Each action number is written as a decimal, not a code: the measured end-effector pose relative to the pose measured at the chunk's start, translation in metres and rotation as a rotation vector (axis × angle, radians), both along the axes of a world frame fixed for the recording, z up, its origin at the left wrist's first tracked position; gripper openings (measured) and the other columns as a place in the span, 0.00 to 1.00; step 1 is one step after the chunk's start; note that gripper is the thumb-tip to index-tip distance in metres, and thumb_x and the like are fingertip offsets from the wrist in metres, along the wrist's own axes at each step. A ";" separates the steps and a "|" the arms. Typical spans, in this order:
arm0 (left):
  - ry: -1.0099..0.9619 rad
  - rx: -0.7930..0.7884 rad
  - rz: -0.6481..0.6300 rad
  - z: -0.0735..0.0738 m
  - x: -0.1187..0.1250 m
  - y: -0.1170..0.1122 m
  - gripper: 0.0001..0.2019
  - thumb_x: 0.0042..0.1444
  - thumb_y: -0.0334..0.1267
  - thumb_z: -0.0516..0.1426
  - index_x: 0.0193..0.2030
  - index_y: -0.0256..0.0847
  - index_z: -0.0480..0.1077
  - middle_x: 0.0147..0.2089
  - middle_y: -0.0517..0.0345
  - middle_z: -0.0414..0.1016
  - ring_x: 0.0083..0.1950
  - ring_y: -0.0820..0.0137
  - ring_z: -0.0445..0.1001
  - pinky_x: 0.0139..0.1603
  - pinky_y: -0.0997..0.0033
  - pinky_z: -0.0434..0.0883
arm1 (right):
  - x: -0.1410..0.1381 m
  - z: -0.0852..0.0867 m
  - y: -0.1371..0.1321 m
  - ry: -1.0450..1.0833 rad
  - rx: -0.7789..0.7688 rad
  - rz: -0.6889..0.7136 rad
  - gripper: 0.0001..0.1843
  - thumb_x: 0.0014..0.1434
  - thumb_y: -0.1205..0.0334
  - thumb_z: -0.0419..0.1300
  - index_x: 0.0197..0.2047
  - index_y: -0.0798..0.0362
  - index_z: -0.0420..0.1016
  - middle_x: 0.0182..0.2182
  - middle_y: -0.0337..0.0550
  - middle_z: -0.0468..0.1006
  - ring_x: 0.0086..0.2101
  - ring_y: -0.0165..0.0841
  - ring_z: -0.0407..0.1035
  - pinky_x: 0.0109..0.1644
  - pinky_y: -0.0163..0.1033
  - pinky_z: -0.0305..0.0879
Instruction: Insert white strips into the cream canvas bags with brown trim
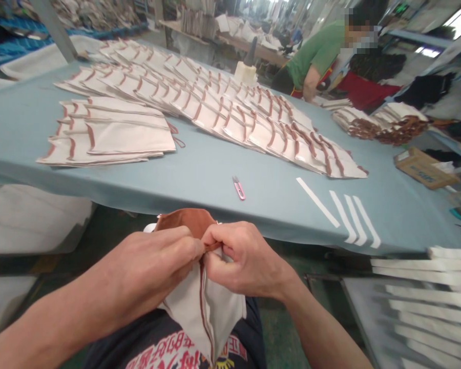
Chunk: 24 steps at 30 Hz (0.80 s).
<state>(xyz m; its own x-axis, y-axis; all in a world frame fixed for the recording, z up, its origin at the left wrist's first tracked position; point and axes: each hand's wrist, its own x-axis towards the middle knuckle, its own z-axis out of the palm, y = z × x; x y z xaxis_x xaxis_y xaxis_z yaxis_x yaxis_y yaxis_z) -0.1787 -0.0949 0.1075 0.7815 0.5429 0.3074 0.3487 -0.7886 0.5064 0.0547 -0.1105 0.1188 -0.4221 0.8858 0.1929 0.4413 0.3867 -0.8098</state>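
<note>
Well to the left of both grips, a pale tub [34, 60] shows past the far end of the blue-covered table [11, 123]. Nearer, still left of the grips and ahead of them, a short stack of cream cloth pieces [126, 136] with brown edging lies on the table, its pieces overlapping. The left grip [169, 259] is clamped on the brown-trimmed upper part of a cream bag [226, 302], fingers bent together. This bag hangs between and below the grips, in front of a dark garment [165, 351] with printed lettering; its brown lining shows just behind the grips, and a brown line runs down its front. Straight beyond the grips, long overlapping rows of similar pieces [215, 105] cross the table, with pink snips [239, 189] lying nearer, blades pointing away. The right grip [246, 259] pinches the same brown trim between thumb and fingers, right beside the left. Far beyond it to the right, a person in green [318, 56] leans at the table. Right of the grips come four white strips [318, 203], then bundles with brown ties [384, 123], a cardboard box [426, 168] and, lower, layered cream cloth [434, 302].
</note>
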 end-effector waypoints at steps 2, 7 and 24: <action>0.001 0.059 -0.040 -0.001 -0.002 0.002 0.13 0.76 0.25 0.48 0.52 0.47 0.68 0.40 0.62 0.77 0.36 0.69 0.76 0.35 0.69 0.66 | 0.001 0.002 0.002 0.047 -0.140 0.017 0.04 0.52 0.68 0.57 0.28 0.50 0.70 0.19 0.28 0.60 0.22 0.26 0.53 0.29 0.34 0.51; 0.056 0.130 -0.122 -0.007 -0.009 0.005 0.14 0.76 0.26 0.48 0.58 0.45 0.69 0.44 0.58 0.78 0.39 0.68 0.79 0.38 0.70 0.70 | 0.003 0.003 0.005 0.220 -0.549 0.077 0.02 0.51 0.62 0.58 0.30 0.50 0.71 0.22 0.29 0.65 0.23 0.26 0.55 0.25 0.32 0.50; -0.022 -0.173 0.111 -0.001 -0.008 -0.006 0.07 0.80 0.41 0.54 0.56 0.51 0.73 0.43 0.66 0.84 0.39 0.72 0.83 0.46 0.80 0.76 | 0.000 0.004 -0.004 0.166 -0.366 0.007 0.03 0.51 0.65 0.57 0.27 0.51 0.70 0.20 0.30 0.66 0.22 0.25 0.57 0.26 0.31 0.50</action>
